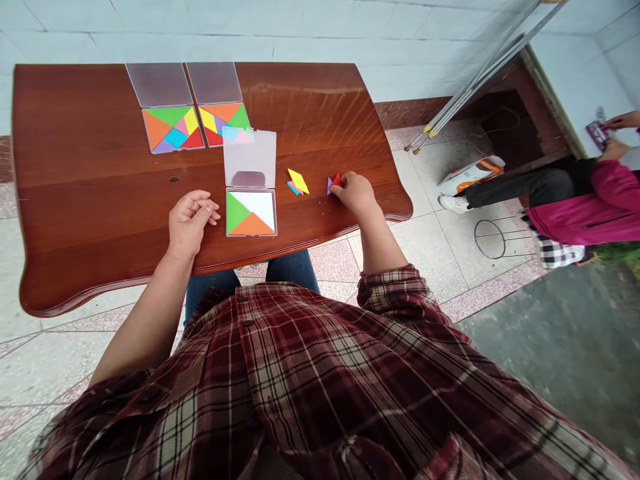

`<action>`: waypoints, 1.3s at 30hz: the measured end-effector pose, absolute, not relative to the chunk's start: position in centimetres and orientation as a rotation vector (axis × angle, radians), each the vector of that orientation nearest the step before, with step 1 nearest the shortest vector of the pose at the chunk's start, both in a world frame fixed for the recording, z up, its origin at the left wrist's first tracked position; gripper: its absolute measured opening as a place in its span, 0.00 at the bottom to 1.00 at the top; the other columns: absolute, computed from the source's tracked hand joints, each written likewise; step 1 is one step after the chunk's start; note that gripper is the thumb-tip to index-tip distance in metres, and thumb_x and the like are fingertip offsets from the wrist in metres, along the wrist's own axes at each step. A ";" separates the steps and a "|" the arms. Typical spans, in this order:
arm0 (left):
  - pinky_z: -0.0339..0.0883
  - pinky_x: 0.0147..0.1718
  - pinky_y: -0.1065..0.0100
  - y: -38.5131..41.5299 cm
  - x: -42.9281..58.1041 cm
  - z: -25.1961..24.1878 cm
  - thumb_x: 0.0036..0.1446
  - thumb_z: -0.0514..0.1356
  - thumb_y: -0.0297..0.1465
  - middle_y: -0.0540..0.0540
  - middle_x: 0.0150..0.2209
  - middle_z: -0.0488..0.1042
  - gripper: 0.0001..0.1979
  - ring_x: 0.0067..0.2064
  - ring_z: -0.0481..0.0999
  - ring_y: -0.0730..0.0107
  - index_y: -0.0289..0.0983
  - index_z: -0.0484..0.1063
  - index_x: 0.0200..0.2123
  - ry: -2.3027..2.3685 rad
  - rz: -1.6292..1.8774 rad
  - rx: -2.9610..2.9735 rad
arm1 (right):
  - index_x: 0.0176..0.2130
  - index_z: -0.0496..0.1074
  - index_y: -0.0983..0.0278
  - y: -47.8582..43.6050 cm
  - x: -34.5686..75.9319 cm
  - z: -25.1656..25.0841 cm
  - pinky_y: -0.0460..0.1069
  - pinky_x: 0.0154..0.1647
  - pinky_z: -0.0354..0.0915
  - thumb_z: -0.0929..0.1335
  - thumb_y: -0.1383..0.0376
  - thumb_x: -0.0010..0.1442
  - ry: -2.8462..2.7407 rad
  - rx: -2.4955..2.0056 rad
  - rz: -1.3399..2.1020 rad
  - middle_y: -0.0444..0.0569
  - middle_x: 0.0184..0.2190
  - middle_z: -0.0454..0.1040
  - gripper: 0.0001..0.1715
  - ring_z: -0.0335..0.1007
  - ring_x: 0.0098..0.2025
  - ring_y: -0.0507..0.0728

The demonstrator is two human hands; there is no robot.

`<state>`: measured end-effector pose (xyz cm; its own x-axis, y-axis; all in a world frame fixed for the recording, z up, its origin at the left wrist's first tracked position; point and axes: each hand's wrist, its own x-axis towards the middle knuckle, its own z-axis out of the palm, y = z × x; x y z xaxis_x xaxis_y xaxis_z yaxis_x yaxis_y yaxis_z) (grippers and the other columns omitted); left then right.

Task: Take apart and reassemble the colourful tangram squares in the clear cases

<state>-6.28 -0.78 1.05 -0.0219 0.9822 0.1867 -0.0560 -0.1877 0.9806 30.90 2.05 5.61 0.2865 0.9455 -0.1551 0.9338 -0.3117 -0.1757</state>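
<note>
My right hand (356, 191) is over the table's right part, thumb and fingers pinched on a red tangram piece (337, 179). A small purple triangle (329, 186) shows right beside it, partly at the fingertips. My left hand (193, 220) rests at the table's front, fingers loosely bent and holding nothing visible. Between the hands lies an open tangram case (276, 213) with its clear lid (250, 157) folded back. Inside sit a green triangle (236, 212) and an orange triangle (251, 225); the rest shows white. A yellow parallelogram (299, 180) lies on blue and pink pieces, which it partly covers.
Two filled tangram cases, a left one (173, 129) and a right one (220, 123), lie open at the back of the wooden table (90, 200). Crutches (465, 93) lean at the right wall. A seated person in a magenta top (575, 203) is farther right, near a white bag (470, 179).
</note>
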 end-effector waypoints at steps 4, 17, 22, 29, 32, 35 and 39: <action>0.69 0.21 0.77 -0.8 -6.3 1.0 0.53 0.65 0.34 0.51 0.29 0.77 0.11 0.25 0.74 0.79 0.40 0.71 0.39 1.080 1.389 1.303 | 0.47 0.74 0.70 1.9 30.5 6.1 0.57 0.50 0.64 0.65 0.63 0.64 -1.850 -2.511 0.278 0.67 0.46 0.76 0.16 0.72 0.49 0.69; 0.68 0.22 0.77 -0.9 -6.0 1.0 0.53 0.64 0.31 0.52 0.28 0.76 0.09 0.24 0.73 0.80 0.39 0.71 0.38 1.121 1.371 1.248 | 0.44 0.67 0.60 1.4 24.2 6.2 0.49 0.32 0.64 0.67 0.58 0.61 -1.624 -1.681 0.905 0.40 0.25 0.68 0.12 0.67 0.28 0.52; 0.68 0.22 0.77 -0.9 -5.9 0.9 0.53 0.66 0.35 0.51 0.29 0.77 0.12 0.25 0.74 0.79 0.39 0.71 0.38 1.096 1.378 1.258 | 0.35 0.64 0.60 1.2 18.6 5.0 0.47 0.30 0.60 0.67 0.67 0.57 -1.620 -1.640 1.209 0.37 0.21 0.64 0.06 0.63 0.25 0.50; 0.68 0.22 0.76 -1.1 -5.8 1.1 0.53 0.66 0.36 0.51 0.29 0.77 0.12 0.25 0.74 0.79 0.38 0.71 0.38 1.092 1.379 1.233 | 0.36 0.67 0.62 1.7 18.0 4.9 0.50 0.36 0.59 0.67 0.68 0.57 -1.842 -1.837 0.869 0.40 0.24 0.66 0.05 0.65 0.30 0.53; 0.69 0.22 0.77 -1.1 -5.7 1.2 0.52 0.67 0.35 0.51 0.29 0.77 0.12 0.25 0.74 0.79 0.38 0.71 0.38 1.073 1.381 1.221 | 0.40 0.69 0.63 1.4 18.0 5.2 0.51 0.39 0.60 0.65 0.69 0.58 -1.937 -1.867 0.706 0.45 0.29 0.71 0.08 0.67 0.35 0.55; 0.68 0.22 0.77 -1.1 -5.7 1.4 0.52 0.66 0.33 0.52 0.28 0.77 0.10 0.24 0.74 0.79 0.38 0.71 0.37 1.094 1.374 1.201 | 0.45 0.70 0.63 0.7 17.2 5.4 0.53 0.43 0.62 0.65 0.69 0.59 -2.076 -1.842 0.581 0.51 0.40 0.73 0.13 0.69 0.42 0.58; 0.68 0.22 0.77 -1.1 -5.7 1.5 0.52 0.66 0.33 0.52 0.28 0.77 0.10 0.25 0.73 0.79 0.39 0.71 0.37 1.110 1.363 1.186 | 0.47 0.70 0.64 0.4 16.1 5.4 0.54 0.45 0.62 0.66 0.68 0.60 -2.228 -1.846 0.531 0.56 0.49 0.71 0.14 0.68 0.46 0.60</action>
